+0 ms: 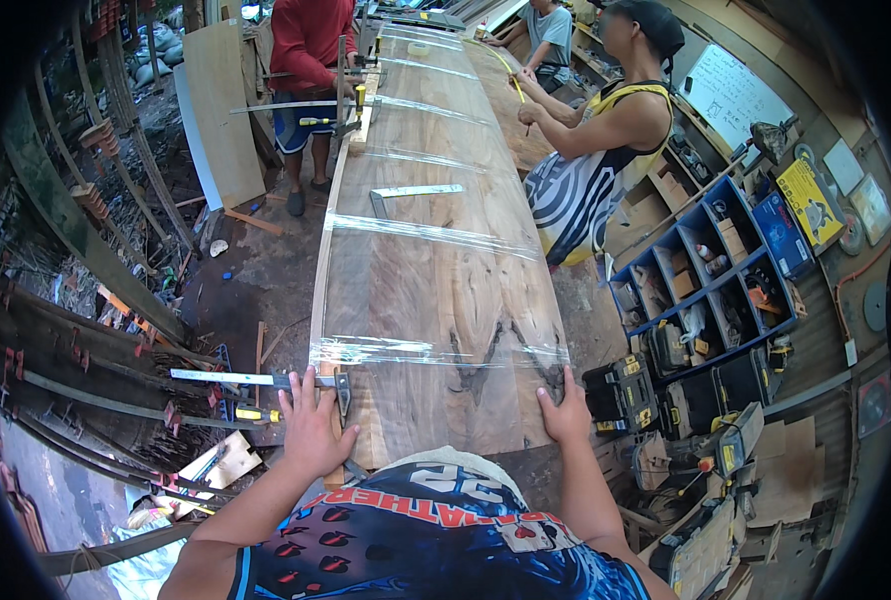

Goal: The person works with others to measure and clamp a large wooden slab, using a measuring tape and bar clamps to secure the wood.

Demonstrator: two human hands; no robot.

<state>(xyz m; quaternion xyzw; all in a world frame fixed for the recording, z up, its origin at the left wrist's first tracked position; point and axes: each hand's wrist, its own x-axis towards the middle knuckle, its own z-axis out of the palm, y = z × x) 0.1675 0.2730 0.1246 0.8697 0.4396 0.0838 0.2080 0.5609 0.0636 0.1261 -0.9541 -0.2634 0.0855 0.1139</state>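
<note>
Wooden panel, between left hand, right hand

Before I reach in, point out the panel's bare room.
Free: the wood panel between its two nearest plastic bands, and between the left hand and right hand. Crowded: near left corner, with that hand and a clamp; farther along that edge, more clamps.

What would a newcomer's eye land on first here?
The long wooden panel down the middle, crossed by shiny bands of clear wrap. Then the left hand and right hand, spread at either side of its near end. On its right stands a co-worker in a yellow-edged top.
</note>
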